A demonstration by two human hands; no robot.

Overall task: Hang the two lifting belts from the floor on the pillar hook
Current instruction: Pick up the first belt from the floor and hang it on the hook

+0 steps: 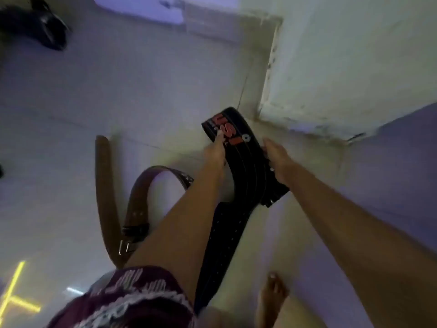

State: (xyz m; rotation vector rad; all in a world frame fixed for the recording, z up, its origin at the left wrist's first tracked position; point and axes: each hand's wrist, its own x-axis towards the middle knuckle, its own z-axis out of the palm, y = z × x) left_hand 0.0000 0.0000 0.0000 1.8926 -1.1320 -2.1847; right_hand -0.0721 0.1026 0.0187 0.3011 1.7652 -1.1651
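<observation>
- Head view looks down at a pale tiled floor (pixel 71 119) with a person's two bare arms reaching out over it.
- At the far left top corner of the floor sits a dark, blurry thing (pixel 45 29); it is too fuzzy to tell what it is.
- Near the bottom left corner of the floor, bright yellow lines of light (pixel 16 290) shine on the tiles.
- A brown belt (pixel 106 192) lies on the floor left of the arms. One long strap runs up and down, and the other part bends in a loop beside it. Its metal buckle (pixel 125 247) rests low down, close to the left arm.
- Part of the person's dark red patterned clothes (pixel 123 297) shows at the bottom edge.
- The left hand (pixel 215 152) presses on the left edge of a black belt (pixel 248 171), with one finger lying over its red letters.
- The black belt is wide and curved. Its top end sits near the foot of the pillar, and its long tail with small holes hangs down between the two arms.
- The right hand (pixel 277 159) grips the right edge of the black belt, fingers curled around it.
- A bare foot (pixel 272 297) stands on the floor at the bottom, under the right arm.
- On the right rises a white pillar (pixel 343 67) with scuffed paint at its bottom corner. The black belt is just beside that corner.
</observation>
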